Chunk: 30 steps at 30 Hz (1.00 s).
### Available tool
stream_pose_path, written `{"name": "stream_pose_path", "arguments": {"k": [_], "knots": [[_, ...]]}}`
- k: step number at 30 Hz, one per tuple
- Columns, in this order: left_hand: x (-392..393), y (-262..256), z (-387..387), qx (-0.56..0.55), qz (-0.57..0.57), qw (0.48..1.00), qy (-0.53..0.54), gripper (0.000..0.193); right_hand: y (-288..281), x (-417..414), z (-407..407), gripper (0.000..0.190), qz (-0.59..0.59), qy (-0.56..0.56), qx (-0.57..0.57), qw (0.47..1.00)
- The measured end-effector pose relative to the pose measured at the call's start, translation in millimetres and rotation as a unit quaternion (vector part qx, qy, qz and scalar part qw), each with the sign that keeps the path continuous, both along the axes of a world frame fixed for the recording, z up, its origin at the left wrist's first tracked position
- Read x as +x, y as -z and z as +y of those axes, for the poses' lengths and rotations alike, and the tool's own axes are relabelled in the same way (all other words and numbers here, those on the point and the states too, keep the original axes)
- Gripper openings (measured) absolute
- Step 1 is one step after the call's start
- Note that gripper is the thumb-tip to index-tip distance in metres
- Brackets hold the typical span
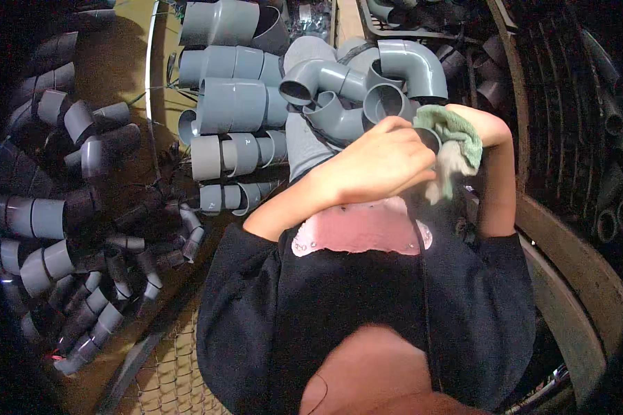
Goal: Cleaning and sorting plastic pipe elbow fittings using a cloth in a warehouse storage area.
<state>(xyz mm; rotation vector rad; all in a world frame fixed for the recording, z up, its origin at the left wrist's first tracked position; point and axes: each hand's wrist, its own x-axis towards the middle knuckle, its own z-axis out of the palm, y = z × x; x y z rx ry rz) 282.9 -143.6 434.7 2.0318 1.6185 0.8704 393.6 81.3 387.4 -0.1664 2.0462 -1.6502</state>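
Note:
My left hand [387, 163] reaches across in front of my chest, its fingers curled on a grey pipe fitting [430, 139]. Only part of the fitting's round rim shows; the rest is hidden by the hand and a cloth. That pale green cloth [449, 129] is bunched in my right hand [480, 124], against the fitting's far side. Most of the right hand's fingers are behind the cloth. Just beyond both hands, a grey plastic pipe elbow [420, 67], a branched fitting [335, 116] and another curved fitting [342, 80] rest piled on my lap.
Rows of grey pipe couplings [233, 106] lie left of my legs. More fittings [49, 218] hang or lie at the far left. A plastic crate [420, 33] with fittings stands at the top. Dark slatted racking [560, 104] lines the right, beside a curved brown edge [571, 249].

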Motion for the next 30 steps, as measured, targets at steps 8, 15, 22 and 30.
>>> {"name": "stream_pose_path", "arguments": {"k": [8, 15, 22, 30], "knots": [[-3.0, 24.3, 1.2, -0.056, 0.101, 0.993, 0.014, 0.018, 6.5, 28.9, -3.1, 0.026, 0.069, 0.412, -0.131, 0.899], [-40.9, 21.8, 12.5, -0.088, 0.021, 0.995, -0.048, 0.02, 102.9, 12.3, -12.3, 0.041, 0.026, 0.622, -0.18, 0.761], [-114.1, 71.2, -15.8, -0.055, 0.139, 0.894, -0.421, 0.042, 95.2, -6.1, -9.3, 0.033, 0.079, 0.613, -0.123, 0.776], [-147.7, 95.7, -43.2, -0.176, -0.091, 0.893, -0.404, 0.056, 107.4, -6.6, 8.2, 0.03, 0.069, 0.73, -0.097, 0.673]]}}
